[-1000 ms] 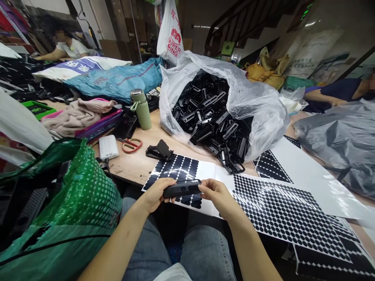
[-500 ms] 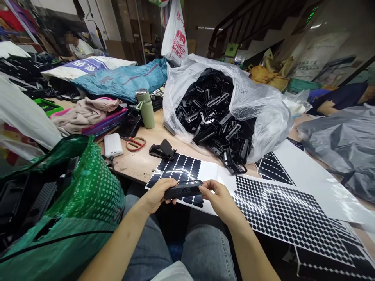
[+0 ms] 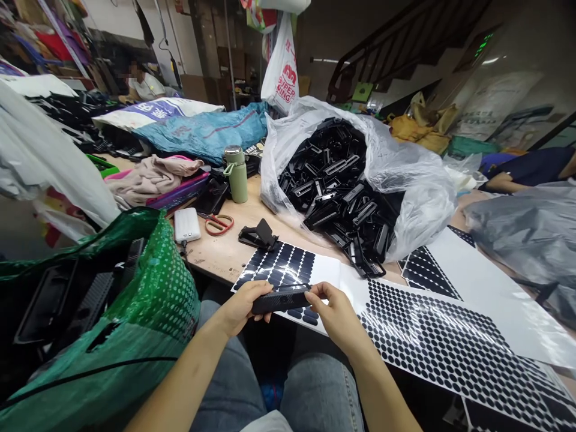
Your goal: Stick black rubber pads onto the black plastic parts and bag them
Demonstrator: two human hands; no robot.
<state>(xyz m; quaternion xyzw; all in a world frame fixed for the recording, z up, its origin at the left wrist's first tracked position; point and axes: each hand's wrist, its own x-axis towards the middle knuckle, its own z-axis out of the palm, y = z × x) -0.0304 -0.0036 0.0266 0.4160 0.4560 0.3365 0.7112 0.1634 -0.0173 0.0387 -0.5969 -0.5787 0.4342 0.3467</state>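
A long black plastic part (image 3: 281,299) with a patterned long side is held level above the table's front edge. My left hand (image 3: 245,306) is closed round its left end, thumb on top and fingers underneath. At the other end, my right hand (image 3: 330,306) pinches the corner between thumb and fingertips; whether a small piece is also in that pinch I cannot make out. Behind and below the part lies a sheet of black oblong stickers (image 3: 288,264). A sheet of round black stickers (image 3: 441,336) lies to the right.
A clear plastic bag (image 3: 423,192) spills many black plastic parts (image 3: 333,180). Beyond my left hand are a folded black bracket (image 3: 258,235), red-handled scissors (image 3: 219,224), a white power bank (image 3: 186,224) and a green bottle (image 3: 236,177). A green bag (image 3: 166,270) stands at left.
The camera view has turned a little, so the table's things sit further right and lower. The black part has tipped slightly, showing less of its upper rim. Both hands keep their hold.
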